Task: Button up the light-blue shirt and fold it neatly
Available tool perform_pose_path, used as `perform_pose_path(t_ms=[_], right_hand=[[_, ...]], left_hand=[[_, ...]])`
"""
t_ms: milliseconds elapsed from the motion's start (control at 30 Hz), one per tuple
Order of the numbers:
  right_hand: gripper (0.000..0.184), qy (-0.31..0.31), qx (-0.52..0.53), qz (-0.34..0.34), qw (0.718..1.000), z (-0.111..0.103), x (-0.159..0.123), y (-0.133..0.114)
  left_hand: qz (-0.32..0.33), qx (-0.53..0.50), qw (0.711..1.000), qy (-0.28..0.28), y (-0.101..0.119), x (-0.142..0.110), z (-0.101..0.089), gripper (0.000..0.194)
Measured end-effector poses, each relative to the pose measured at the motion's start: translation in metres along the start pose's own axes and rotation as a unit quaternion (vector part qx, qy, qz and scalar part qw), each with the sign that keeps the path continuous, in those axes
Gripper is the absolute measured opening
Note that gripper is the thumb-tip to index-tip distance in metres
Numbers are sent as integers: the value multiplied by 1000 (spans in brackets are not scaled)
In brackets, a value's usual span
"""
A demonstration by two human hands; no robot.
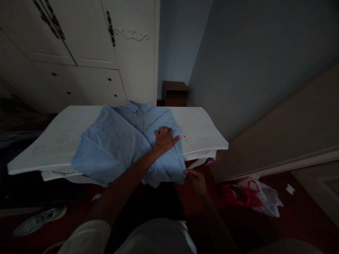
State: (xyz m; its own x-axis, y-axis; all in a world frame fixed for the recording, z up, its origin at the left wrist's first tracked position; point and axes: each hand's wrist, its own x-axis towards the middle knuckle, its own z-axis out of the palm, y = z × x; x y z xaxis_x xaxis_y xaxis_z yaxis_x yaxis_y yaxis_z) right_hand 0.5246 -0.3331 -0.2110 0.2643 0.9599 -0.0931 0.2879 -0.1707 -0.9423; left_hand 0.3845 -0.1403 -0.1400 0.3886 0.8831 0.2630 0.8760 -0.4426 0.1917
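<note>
A light blue button-up shirt (pixel 119 144) lies partly folded on a white table (pixel 203 130), collar at the far side, its lower part hanging over the near edge. My left hand (pixel 165 138) rests flat on the shirt's right half, fingers stretched out, a ring on one finger. My right hand (pixel 196 180) is below the table edge and pinches the shirt's lower right corner.
A white wardrobe (pixel 87 53) with dark handles stands behind the table. A small brown cabinet (pixel 174 92) sits in the far corner. A red and white plastic bag (pixel 251 197) lies on the dark red floor at right. A shoe (pixel 39 218) lies at left.
</note>
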Motion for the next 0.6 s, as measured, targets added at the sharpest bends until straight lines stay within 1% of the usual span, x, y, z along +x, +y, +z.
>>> perform_pose_path(t_ms=[167,300,400,500,600], right_hand=[[43,-20,-7,-20,1000,-6,2,-1],[43,-38,-8,-16,999,-12,1,3],[43,-18,-32,-25,999,-16,-1,6],[42,7,-42,-17,999,-11,1,11],[42,1,-29,12,1000,-2,11,16]], left_hand=[[9,-11,1000,17,-4,1,3,65],[10,-18,1000,17,-5,1,0,61],[6,-26,1000,16,-6,1,-1,58],[3,-35,999,19,-6,2,-2,57],[-1,-46,999,16,-7,3,-4,55]])
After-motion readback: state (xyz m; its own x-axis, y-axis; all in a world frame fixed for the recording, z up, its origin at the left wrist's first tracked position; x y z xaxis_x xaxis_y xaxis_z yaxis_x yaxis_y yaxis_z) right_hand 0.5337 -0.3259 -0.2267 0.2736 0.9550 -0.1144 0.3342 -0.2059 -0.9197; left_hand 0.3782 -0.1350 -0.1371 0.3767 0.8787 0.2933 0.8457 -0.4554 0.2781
